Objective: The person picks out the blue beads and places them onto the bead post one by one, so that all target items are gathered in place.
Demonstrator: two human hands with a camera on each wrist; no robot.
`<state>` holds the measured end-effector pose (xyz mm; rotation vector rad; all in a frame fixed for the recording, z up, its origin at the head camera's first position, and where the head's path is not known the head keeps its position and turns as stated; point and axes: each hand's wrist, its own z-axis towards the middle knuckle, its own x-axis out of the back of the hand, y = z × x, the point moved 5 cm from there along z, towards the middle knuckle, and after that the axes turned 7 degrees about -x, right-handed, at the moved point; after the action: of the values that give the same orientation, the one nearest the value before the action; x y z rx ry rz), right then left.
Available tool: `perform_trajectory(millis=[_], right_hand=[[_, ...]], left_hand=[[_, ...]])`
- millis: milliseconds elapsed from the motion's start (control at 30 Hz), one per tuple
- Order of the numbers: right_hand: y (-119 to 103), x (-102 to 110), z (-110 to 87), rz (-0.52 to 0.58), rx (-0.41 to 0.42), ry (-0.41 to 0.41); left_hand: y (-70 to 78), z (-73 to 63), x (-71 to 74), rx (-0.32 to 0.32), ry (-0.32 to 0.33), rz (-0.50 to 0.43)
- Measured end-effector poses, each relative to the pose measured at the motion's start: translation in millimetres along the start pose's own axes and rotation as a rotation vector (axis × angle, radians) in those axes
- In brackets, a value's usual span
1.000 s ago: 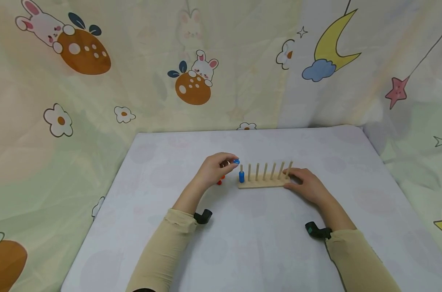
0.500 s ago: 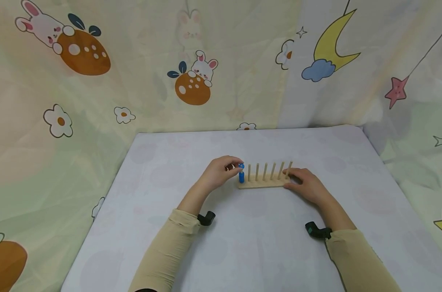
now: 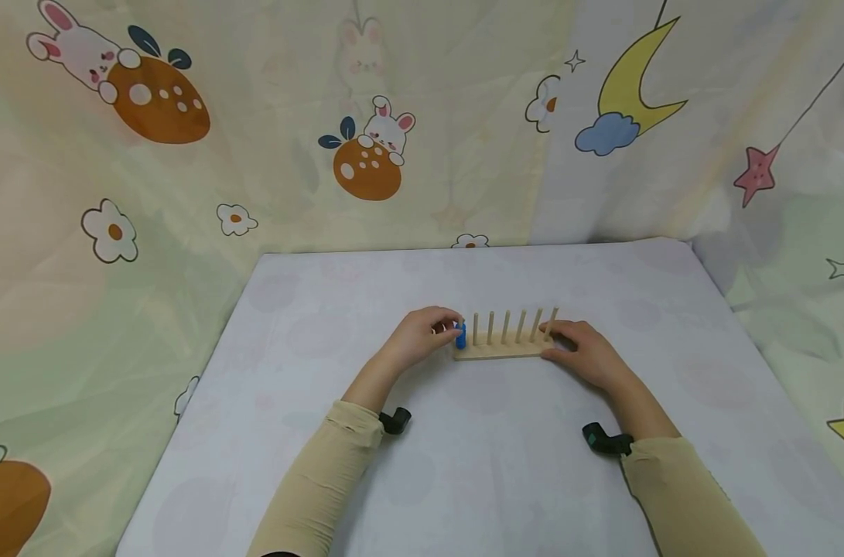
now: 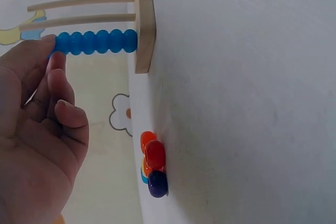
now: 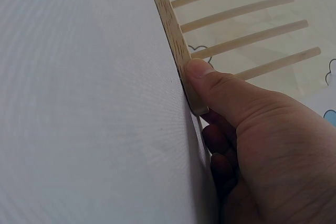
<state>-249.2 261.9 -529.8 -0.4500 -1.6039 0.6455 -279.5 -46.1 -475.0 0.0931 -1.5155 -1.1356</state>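
A wooden peg rack point(image 3: 500, 353) with a row of upright pegs lies across the middle of the table. Its leftmost peg bears a stack of blue beads point(image 4: 102, 41), and the other pegs in view are bare. At the top of this stack my left hand point(image 3: 418, 337) pinches the uppermost blue bead point(image 4: 59, 44) between thumb and fingertip. My right hand point(image 3: 583, 350) grips the rack's right end, the thumb pressed on the base's front side and the other fingers behind it, partly hidden.
Beside the rack's left end, loose beads lie together on the table, among them a red bead point(image 4: 155, 154) and a dark purple bead point(image 4: 157, 183). In the head view my left hand hides them. A printed cloth point(image 3: 268, 139) hangs behind the white table point(image 3: 498, 464).
My left hand has moved right to the leftmost peg with a blue bead, then down, bringing that bead onto the top of the stack. The right hand has stayed on the rack.
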Motion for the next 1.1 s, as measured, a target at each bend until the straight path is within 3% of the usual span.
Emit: perform_trajectory(millis=[433, 567, 900, 1100], right_hand=[[-1, -1, 0.0, 0.003, 0.003, -0.002], [-2, 0, -0.4, 0.000, 0.002, 0.002], [-3, 0, -0.8, -0.006, -0.010, -0.001], [-1, 0, 0.8, -0.013, -0.006, 0.005]], left_hand=[[-12.0, -4.5, 3.8, 0.015, -0.008, 0.032], [-23.5, -7.3, 12.0, 0.079, -0.008, -0.002], [-67.2, -16.8, 35.2, 0.283, 0.062, 0.039], [-84.7, -21.0, 41.3, 0.321, 0.065, 0.042]])
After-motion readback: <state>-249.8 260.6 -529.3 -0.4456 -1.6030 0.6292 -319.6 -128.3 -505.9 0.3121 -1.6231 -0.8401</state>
